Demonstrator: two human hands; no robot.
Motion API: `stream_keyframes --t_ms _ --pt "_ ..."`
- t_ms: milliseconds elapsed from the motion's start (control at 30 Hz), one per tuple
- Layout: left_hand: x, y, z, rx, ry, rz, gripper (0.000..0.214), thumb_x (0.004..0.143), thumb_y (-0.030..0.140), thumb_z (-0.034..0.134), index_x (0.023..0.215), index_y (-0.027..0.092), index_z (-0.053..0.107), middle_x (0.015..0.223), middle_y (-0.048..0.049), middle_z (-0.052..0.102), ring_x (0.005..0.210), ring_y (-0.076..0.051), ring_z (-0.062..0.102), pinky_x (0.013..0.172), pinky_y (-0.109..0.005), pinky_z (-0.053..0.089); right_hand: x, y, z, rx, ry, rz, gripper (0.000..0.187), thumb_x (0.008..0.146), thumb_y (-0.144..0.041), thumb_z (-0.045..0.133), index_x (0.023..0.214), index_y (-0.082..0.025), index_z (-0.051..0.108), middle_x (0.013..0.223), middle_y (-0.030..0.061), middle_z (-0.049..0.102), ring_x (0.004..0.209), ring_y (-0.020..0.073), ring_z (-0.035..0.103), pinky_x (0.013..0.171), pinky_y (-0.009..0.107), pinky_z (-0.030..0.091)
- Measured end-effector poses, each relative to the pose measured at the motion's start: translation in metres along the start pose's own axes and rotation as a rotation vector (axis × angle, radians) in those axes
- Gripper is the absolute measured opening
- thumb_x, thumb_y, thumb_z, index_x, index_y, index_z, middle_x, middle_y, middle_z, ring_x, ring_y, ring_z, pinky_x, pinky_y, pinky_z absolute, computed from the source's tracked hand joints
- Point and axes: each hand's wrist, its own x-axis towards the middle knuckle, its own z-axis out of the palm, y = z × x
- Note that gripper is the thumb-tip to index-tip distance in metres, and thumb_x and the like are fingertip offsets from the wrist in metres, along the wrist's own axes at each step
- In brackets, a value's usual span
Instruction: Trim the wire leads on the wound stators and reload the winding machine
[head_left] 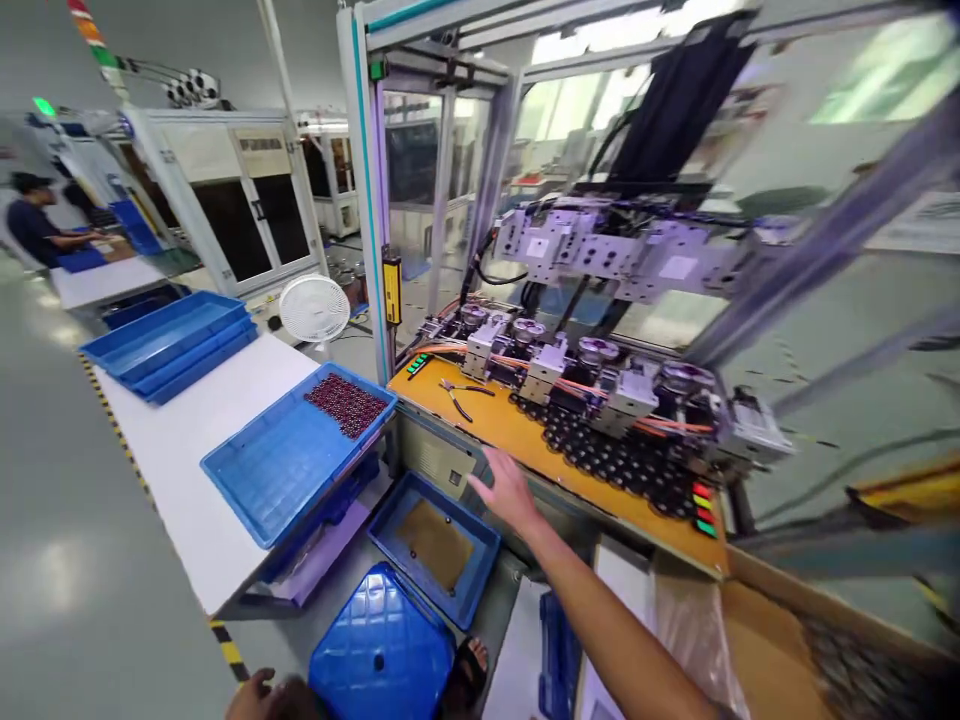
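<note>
My right hand (pixel 510 492) reaches forward to the front edge of the orange work surface (pixel 517 432), fingers stretched and thumb apart, with nothing seen in it. A pair of pliers (pixel 459 400) with dark handles lies on that surface, a little beyond my fingertips. To the right, several black round parts (pixel 600 455) lie in rows before the machine's metal fixtures (pixel 551 368). My left hand (pixel 259 695) is low at the bottom edge, dark and partly cut off, beside a blue plastic stool (pixel 382 640); its fingers do not show clearly.
A blue tray (pixel 262 470) with small dark red parts sits on the white table (pixel 180 500). Stacked blue trays (pixel 172 345) and a fan (pixel 315 308) are beyond. Below is a blue bin (pixel 480 575); a cardboard box (pixel 765 640) stands lower right. A person (pixel 41 225) sits far left.
</note>
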Motion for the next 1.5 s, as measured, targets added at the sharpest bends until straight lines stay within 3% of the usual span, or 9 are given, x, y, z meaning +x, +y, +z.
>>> stream_keyframes --t_ms 167,367,533,733,900,1100,1267,1400,1500 --pt "-0.048 0.042 -0.03 -0.012 0.137 -0.113 0.038 0.073 0.05 0.061 0.097 0.022 0.067 0.1 -0.0069 0.079 0.108 -0.033 0.072 0.097 -0.039 0.055 0.129 0.029 0.002 0.002 0.005 -0.126 0.05 0.095 -0.044 0.062 0.136 -0.018 0.052 0.148 0.0127 0.045 0.135 0.0327 0.044 0.112 0.059 0.037" --pt "-0.062 0.094 -0.043 -0.01 0.165 -0.167 0.029 0.093 0.036 0.061 0.109 0.013 0.065 0.112 -0.0094 0.072 0.098 -0.022 0.071 0.096 -0.045 0.054 0.157 0.056 0.036 -0.054 0.011 -0.087 0.053 0.093 -0.049 0.062 0.135 -0.019 0.053 0.148 0.0128 0.044 0.137 0.0345 0.039 0.114 0.062 0.03" --pt "0.011 0.182 -0.018 -0.079 0.068 0.043 0.031 0.093 0.035 0.062 0.116 0.015 0.064 0.119 -0.0092 0.067 0.106 -0.023 0.066 0.095 -0.048 0.053 0.151 0.074 0.049 -0.099 -0.005 -0.071 0.06 0.091 -0.052 0.055 0.135 -0.012 0.05 0.138 0.0223 0.049 0.132 0.0388 0.042 0.109 0.063 0.03" --pt "0.136 0.334 -0.006 -0.197 -0.255 0.553 0.033 0.091 0.036 0.066 0.117 0.016 0.066 0.116 -0.0086 0.07 0.107 -0.023 0.066 0.099 -0.049 0.051 0.157 0.073 0.055 -0.105 0.025 0.026 0.068 0.089 -0.057 0.05 0.135 -0.008 0.05 0.138 0.0265 0.051 0.128 0.0412 0.046 0.106 0.061 0.036" --pt "0.171 0.427 -0.023 -0.355 -0.525 0.779 0.036 0.091 0.041 0.063 0.117 0.017 0.068 0.111 -0.009 0.075 0.097 -0.02 0.07 0.092 -0.038 0.055 0.165 0.044 0.056 -0.039 0.069 0.142 0.053 0.089 -0.052 0.052 0.119 -0.011 0.063 0.115 0.0216 0.067 0.112 0.036 0.061 0.103 0.055 0.046" --pt "0.158 0.504 -0.01 -0.628 -0.652 0.792 0.053 0.092 0.052 0.057 0.132 0.017 0.062 0.134 -0.0137 0.066 0.122 -0.026 0.062 0.106 -0.042 0.047 0.158 -0.007 0.023 0.191 0.036 0.137 0.036 0.095 -0.039 0.056 0.122 -0.018 0.062 0.113 0.013 0.071 0.102 0.026 0.07 0.089 0.04 0.059" --pt "0.107 0.555 0.028 -0.854 -0.691 0.727 0.059 0.09 0.057 0.057 0.131 0.014 0.064 0.127 -0.0164 0.07 0.114 -0.029 0.066 0.102 -0.045 0.049 0.134 -0.019 -0.034 0.424 0.001 0.116 0.036 0.091 -0.034 0.063 0.126 -0.024 0.063 0.125 0.01 0.068 0.116 0.0286 0.065 0.104 0.048 0.053" --pt "0.078 0.581 0.05 -0.917 -0.712 0.717 0.061 0.084 0.061 0.064 0.12 0.013 0.072 0.122 -0.0176 0.071 0.109 -0.03 0.067 0.102 -0.047 0.048 0.127 0.004 -0.077 0.752 -0.084 0.326 0.045 0.084 -0.041 0.073 0.124 -0.022 0.065 0.128 0.0123 0.067 0.12 0.0309 0.062 0.108 0.05 0.048" --pt "0.074 0.587 0.049 -0.876 -0.772 0.738 0.063 0.082 0.065 0.063 0.118 0.014 0.073 0.111 -0.0173 0.075 0.103 -0.03 0.07 0.097 -0.047 0.051 0.132 0.014 -0.095 1.155 -0.333 0.586 0.051 0.086 -0.055 0.068 0.118 -0.016 0.067 0.113 0.016 0.072 0.099 0.0296 0.071 0.089 0.045 0.058"
